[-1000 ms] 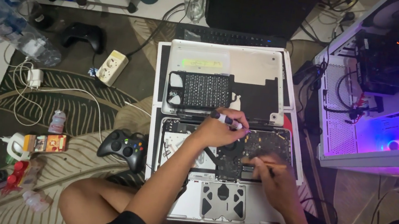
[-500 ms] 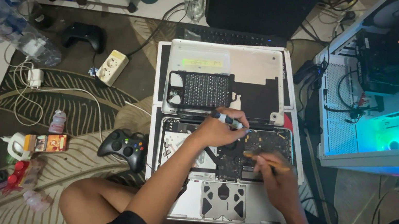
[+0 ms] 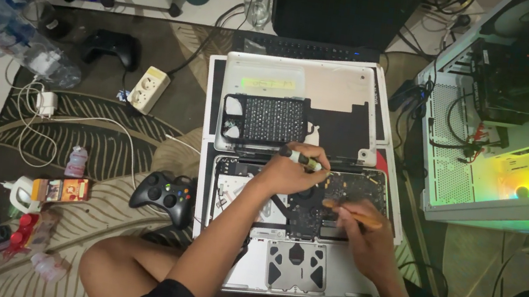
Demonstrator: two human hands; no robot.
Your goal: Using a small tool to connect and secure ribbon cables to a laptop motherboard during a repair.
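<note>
Opened laptop: left hand grips screwdriver, right hand grips brush; a slip might scratch the circuit board.

- One view only, from a camera worn on the person's head, looking almost straight down.
- It sits fairly near the left hand and right hand, which hold the middle of the frame.
- Beyond the hands it faces the floor ahead.

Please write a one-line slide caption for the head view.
Left hand with a screwdriver and right hand with a brush work inside an opened laptop.
</note>
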